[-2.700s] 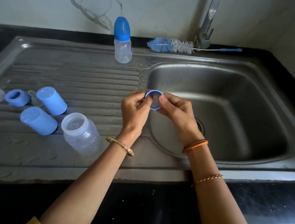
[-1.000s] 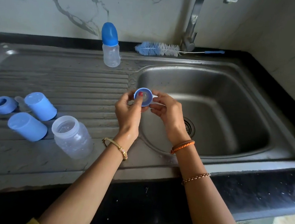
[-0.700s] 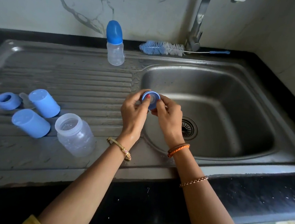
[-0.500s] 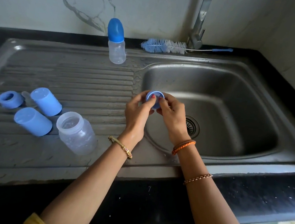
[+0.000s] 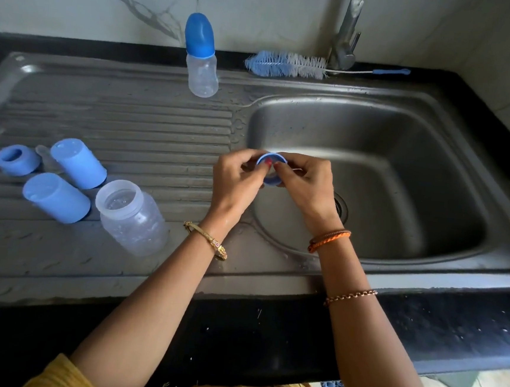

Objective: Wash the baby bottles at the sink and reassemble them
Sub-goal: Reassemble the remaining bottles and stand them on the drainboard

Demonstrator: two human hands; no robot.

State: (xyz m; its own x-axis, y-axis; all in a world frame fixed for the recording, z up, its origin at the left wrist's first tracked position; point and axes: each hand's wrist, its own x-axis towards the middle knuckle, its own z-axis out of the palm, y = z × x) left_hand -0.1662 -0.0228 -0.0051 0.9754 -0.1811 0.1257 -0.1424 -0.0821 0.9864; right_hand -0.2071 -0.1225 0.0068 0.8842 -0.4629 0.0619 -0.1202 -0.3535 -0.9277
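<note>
Head view: both hands meet above the left edge of the stainless-steel sink basin (image 5: 402, 187). The left hand (image 5: 236, 179) and the right hand (image 5: 304, 182) each pinch the small round blue plastic bottle collar (image 5: 270, 170) between thumb and curled fingertips, with both thumbs pressed into its opening.

On the ribbed steel drainboard (image 5: 124, 126) to the left lie 2 blue plastic caps (image 5: 77, 164) (image 5: 56, 197) on their sides, a second blue collar ring (image 5: 17, 160) beside them, and a clear open-mouthed plastic bottle body (image 5: 133, 218) tilted over, just right of the nearer cap. An assembled small clear bottle with a blue domed cap (image 5: 201, 56) stands upright at the back rim. A blue-and-white bristle bottle brush (image 5: 286, 65) lies along the back edge, next to the base of the metal tap (image 5: 346, 37).
</note>
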